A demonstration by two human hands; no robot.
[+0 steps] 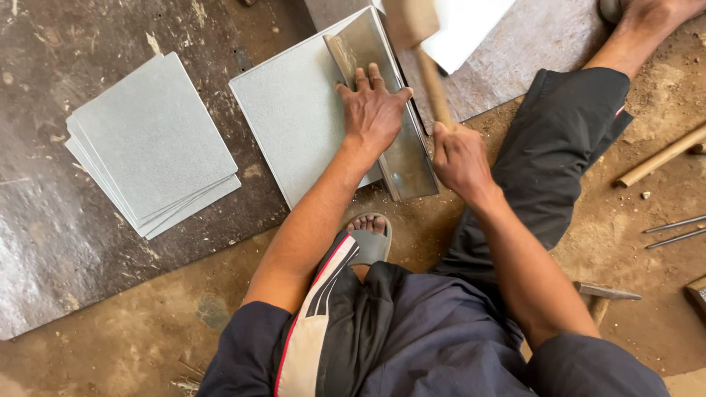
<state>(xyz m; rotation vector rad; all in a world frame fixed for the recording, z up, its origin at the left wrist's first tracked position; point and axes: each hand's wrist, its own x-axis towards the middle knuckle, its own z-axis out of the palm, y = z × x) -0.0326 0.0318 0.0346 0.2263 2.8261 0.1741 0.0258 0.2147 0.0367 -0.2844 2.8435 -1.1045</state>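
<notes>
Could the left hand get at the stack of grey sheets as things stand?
Probably yes: the left hand lies flat on the metal strip, holding nothing, and only bare floor separates it from the stack of grey sheets.

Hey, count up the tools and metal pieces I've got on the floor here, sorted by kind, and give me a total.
Wooden mallet, held in the right hand: 1
Grey sheet being worked, under the left hand: 1
Shiny metal bar lying on that sheet: 1
Stack of grey sheets, too tightly piled to count singly: 1
Thin metal rods: 2
Loose wooden stick: 1
Hammer by the knee: 1
Total: 8
</notes>
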